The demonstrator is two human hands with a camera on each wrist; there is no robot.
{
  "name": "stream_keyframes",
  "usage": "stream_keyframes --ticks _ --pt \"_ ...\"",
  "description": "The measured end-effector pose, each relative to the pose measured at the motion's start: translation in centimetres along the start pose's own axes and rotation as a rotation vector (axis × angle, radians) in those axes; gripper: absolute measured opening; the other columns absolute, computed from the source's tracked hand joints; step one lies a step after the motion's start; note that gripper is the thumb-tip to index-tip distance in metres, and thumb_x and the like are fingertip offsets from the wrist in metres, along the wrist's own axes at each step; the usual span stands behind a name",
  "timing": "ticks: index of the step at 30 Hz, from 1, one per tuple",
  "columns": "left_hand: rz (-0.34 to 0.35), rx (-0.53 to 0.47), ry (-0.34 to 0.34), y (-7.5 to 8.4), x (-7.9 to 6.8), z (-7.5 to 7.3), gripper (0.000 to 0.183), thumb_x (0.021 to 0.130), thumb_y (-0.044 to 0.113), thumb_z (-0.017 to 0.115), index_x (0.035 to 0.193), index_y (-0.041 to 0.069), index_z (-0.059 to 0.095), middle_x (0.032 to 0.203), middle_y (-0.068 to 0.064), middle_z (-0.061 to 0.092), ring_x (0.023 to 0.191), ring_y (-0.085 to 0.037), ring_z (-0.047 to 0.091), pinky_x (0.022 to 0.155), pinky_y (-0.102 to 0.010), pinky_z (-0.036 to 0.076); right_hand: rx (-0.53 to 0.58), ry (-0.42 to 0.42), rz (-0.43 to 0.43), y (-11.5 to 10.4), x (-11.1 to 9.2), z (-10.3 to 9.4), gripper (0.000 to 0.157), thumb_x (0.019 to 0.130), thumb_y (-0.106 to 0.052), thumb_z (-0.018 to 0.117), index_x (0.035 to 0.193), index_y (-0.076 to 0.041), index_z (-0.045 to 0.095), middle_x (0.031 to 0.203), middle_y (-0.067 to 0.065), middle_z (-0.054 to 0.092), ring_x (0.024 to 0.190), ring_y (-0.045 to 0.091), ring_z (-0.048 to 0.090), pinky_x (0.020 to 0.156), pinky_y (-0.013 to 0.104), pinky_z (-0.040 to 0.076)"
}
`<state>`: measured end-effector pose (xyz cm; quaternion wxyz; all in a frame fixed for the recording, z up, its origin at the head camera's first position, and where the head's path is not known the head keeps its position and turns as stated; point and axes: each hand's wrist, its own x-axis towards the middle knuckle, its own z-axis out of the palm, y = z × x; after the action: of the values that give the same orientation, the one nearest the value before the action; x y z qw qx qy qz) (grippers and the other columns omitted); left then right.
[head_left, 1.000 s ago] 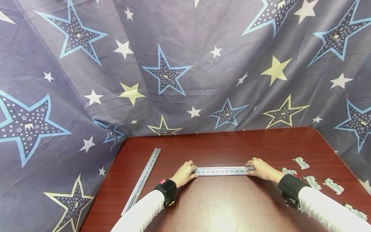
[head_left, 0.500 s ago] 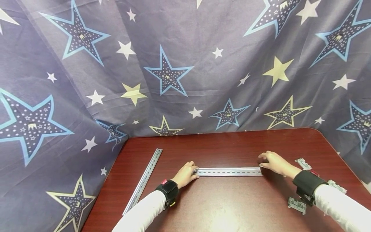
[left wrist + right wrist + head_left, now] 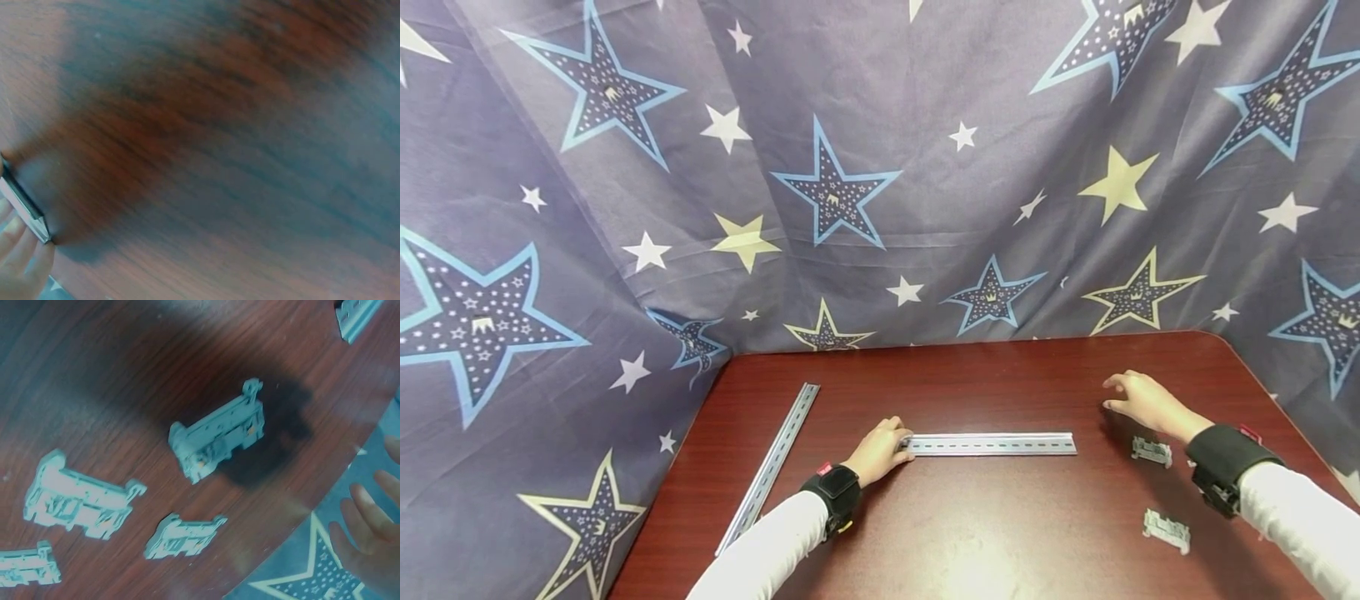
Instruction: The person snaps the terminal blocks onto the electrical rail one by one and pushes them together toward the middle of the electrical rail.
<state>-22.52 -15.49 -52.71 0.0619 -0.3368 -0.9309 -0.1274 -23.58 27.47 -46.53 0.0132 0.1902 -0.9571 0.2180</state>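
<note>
A slotted silver DIN rail (image 3: 992, 444) lies crosswise on the table. My left hand (image 3: 878, 450) grips its left end between thumb and fingers; the left wrist view catches that rail end (image 3: 26, 209) by the fingertips. Beyond the rail's other end, my right hand (image 3: 1150, 406) hovers over the table, fingers loosely bent with nothing in them. Grey terminal blocks lie near it: one block (image 3: 1152, 452) just below the hand, another block (image 3: 1167, 530) closer to me. In the right wrist view several show, with one block (image 3: 219, 434) in the middle and my hand (image 3: 372, 534) at the right edge.
A second, longer slotted rail (image 3: 771, 462) lies slanted along the left side of the reddish wooden table (image 3: 985, 375). Behind the table and at both sides hangs a grey star-patterned cloth (image 3: 925, 208). My right forearm crosses over the table's right part.
My right hand has let go of the rail's right end and moved right and slightly away from me, towards the terminal blocks. The left hand keeps its grip and the rail stays put.
</note>
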Motion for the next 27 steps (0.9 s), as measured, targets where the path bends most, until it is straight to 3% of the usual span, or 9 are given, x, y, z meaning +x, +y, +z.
stream_keyframes --ticks 7,16,27 --pt "-0.016 0.0 -0.011 -0.2 -0.2 0.0 0.03 0.074 0.023 0.069 0.097 0.004 0.065 0.085 -0.002 0.05 0.078 -0.016 0.049 0.068 -0.027 0.041 -0.059 0.012 0.018 1.8 -0.5 -0.4 0.027 0.073 -0.006 0.064 0.093 0.012 0.058 0.078 0.02 0.056 0.072 0.033 0.055 0.063 0.044 0.042" --pt "-0.009 -0.001 -0.002 -0.2 -0.4 -0.1 0.031 0.074 0.023 0.069 0.097 0.003 0.065 0.084 -0.004 0.051 0.078 -0.016 0.049 0.067 -0.027 0.042 -0.091 -0.017 0.13 4.2 -1.6 -1.1 0.032 0.073 -0.007 0.064 0.093 0.017 0.054 0.077 0.023 0.056 0.071 0.035 0.055 0.062 0.045 0.042" --pt "-0.005 -0.005 0.005 0.0 -0.2 -0.1 0.03 0.074 0.022 0.069 0.097 0.003 0.065 0.084 -0.004 0.051 0.078 -0.016 0.049 0.068 -0.028 0.042 -0.114 0.024 0.171 6.2 -3.4 -1.4 0.033 0.071 -0.007 0.064 0.086 0.019 0.052 0.076 0.029 0.057 0.07 0.04 0.056 0.064 0.048 0.042"
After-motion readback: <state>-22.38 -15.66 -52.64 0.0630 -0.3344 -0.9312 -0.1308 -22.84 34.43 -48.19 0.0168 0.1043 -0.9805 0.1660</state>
